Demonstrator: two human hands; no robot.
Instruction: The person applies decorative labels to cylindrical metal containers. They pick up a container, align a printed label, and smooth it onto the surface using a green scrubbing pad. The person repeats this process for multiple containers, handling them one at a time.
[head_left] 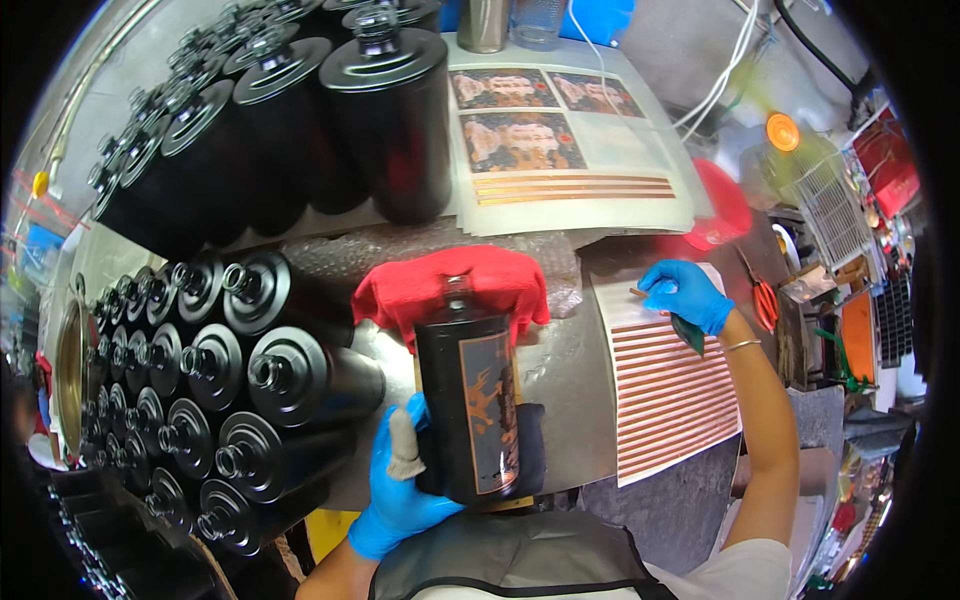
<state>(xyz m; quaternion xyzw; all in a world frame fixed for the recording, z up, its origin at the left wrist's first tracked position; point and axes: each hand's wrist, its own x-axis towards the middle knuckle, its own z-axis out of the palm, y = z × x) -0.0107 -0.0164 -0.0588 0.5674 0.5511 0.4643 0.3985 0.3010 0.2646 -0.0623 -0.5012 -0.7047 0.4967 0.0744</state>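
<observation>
A glossy black glass bottle (pixel 440 410) with a copper-and-grey picture label (pixel 488 415) lies in front of me, its neck pointing away onto a folded red cloth (pixel 400 285). My left hand (pixel 395 495), in a blue glove with a beige finger cot on one finger, grips the bottle's lower left side. Over the far edge of a white sheet (pixel 675 400) of copper-coloured strips, my gloved right hand (pixel 690 295) is closed in a pinch. A short copper-coloured strip (pixel 638 292) shows at its fingertips. Below the palm hangs a dark green flat piece (pixel 688 336), partly hidden.
Several black bottles (pixel 290 370) lie stacked at the left, necks toward the left; more stand upright (pixel 390 120) at the far left. Printed label sheets (pixel 630 150) lie at the back beside bubble wrap (pixel 350 265). Red-handled scissors (pixel 765 303) and a pink-red round item (pixel 722 205) are at the right.
</observation>
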